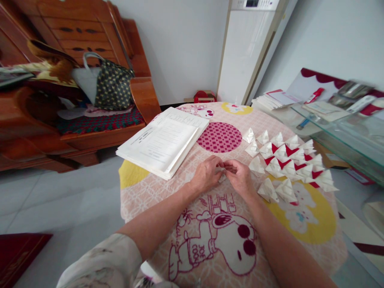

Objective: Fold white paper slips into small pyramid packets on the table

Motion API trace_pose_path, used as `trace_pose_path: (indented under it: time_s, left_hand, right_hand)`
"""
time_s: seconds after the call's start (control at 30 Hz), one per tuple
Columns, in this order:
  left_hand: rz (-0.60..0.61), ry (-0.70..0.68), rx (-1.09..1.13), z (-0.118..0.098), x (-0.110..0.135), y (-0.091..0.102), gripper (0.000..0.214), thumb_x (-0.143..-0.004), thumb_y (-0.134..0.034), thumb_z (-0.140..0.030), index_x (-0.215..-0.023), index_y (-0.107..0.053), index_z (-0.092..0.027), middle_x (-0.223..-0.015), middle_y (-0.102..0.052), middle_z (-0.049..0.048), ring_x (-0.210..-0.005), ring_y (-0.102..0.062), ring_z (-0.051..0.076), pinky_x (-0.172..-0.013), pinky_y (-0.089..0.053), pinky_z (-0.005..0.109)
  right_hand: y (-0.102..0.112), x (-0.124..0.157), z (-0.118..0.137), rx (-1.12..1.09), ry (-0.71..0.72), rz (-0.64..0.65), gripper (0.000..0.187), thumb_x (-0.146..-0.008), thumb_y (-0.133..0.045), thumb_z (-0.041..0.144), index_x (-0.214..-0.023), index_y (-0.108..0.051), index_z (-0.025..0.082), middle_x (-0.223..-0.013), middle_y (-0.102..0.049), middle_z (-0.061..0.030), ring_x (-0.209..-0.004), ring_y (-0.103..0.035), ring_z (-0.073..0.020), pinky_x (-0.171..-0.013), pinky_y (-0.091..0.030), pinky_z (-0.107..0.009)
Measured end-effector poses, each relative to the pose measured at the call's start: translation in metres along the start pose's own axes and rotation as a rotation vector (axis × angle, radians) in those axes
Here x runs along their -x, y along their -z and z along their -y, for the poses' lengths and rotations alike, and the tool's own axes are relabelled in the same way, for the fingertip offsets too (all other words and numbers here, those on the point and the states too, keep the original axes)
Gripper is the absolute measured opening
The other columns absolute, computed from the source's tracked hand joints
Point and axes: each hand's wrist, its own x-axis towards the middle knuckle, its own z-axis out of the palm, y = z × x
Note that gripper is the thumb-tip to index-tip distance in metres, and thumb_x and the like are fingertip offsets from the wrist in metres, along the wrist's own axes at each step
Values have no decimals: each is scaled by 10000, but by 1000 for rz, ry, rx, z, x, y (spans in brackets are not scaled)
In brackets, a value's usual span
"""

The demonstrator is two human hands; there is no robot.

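Two hands meet at the middle of the counter (132, 200), which is draped in a pink blanket (270, 120). My left hand (206, 175) and right hand (241, 177) lie knuckles up with wrists low and forearms running back toward 6 o'clock. Both grips are closed, fingertips pinched together on a small white paper piece (222, 176) between them. Most of it is hidden under the fingers, so I cannot tell its shape.

The only writing I can read is "JOE COOL", turned sideways on the shirt of the cartoon dog (223, 240) printed on the blanket at 6 o'clock from the hands. Block lettering just above the dog is too distorted to read.

At 3 o'clock, near the right hand, lies a cluster of folded triangles (288, 160), white with red showing on several. At 10 o'clock sits a stack of sheets (163, 142), whose print is too small to read.

Farther off at 10 o'clock, a dotted bag (113, 86) rests on a wooden bench (144, 96).
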Motion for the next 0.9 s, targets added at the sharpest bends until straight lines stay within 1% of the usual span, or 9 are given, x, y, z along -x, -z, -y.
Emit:
trace_pose_path:
  time_s: [0.17, 0.33, 0.43, 0.53, 0.63, 0.7, 0.77, 0.9]
  left_hand:
    - [54, -18, -7, -1, 0, 1, 154, -761, -607, -74, -875, -658, -164, -991, -675, 59, -955, -629, 191, -876, -512, 313]
    - [101, -35, -26, 2, 0, 3, 164, -778, -635, -88, -883, -721, -179, -1087, -683, 63, -988, -644, 193, -915, -511, 317]
    - [124, -24, -53, 3, 1, 5, 155, -785, -638, -90, -838, -741, -192, -1094, -685, 52, -980, -653, 187, -899, -515, 305]
    - [182, -65, -98, 3, 2, 6, 178, -821, -619, -107, -852, -759, -213, -1088, -692, 46, -985, -657, 185, -892, -516, 299]
    - [234, -127, -161, 2, 2, 5, 210, -871, -589, -131, -932, -763, -229, -1032, -702, 50, -964, -655, 187, -879, -515, 300]
    - [240, -136, -203, 2, 2, 5, 212, -885, -579, -140, -960, -757, -228, -982, -699, 51, -933, -652, 188, -850, -513, 293]
    - [225, -130, -245, 1, 3, 6, 206, -888, -570, -137, -955, -748, -215, -938, -688, 52, -898, -646, 187, -812, -508, 283]
    - [156, -100, -334, 2, 4, 12, 193, -900, -533, -144, -856, -718, -172, -912, -664, 70, -862, -626, 186, -760, -490, 275]
  right_hand:
    - [0, 1, 0, -6, -16, -6, 201, -724, -662, 284, -898, -689, 185, -850, -748, -62, -787, -720, -219, -766, -583, -356]
    - [5, 0, -5, -83, -109, -15, 241, -699, -739, 327, -884, -721, 175, -847, -766, -73, -791, -724, -235, -753, -579, -360]
    - [11, -2, -5, -122, -179, -9, 253, -666, -786, 340, -851, -744, 173, -834, -770, -72, -786, -719, -238, -753, -573, -365]
    - [15, -3, -4, -131, -208, -6, 224, -654, -793, 338, -805, -750, 179, -822, -771, -64, -780, -713, -235, -750, -569, -363]
    - [17, -3, -2, -103, -211, -2, 204, -644, -793, 335, -763, -743, 177, -794, -763, -63, -764, -707, -234, -736, -567, -359]
    - [17, -3, -2, -77, -186, 13, 210, -636, -798, 327, -773, -743, 177, -794, -760, -62, -765, -707, -233, -739, -569, -358]
    - [17, -2, -1, -67, -146, 35, 212, -643, -790, 312, -802, -745, 179, -815, -762, -62, -778, -711, -233, -757, -571, -361]
    - [19, -1, 0, -24, -95, 36, 183, -687, -726, 276, -842, -755, 185, -856, -770, -64, -794, -711, -230, -776, -563, -365]
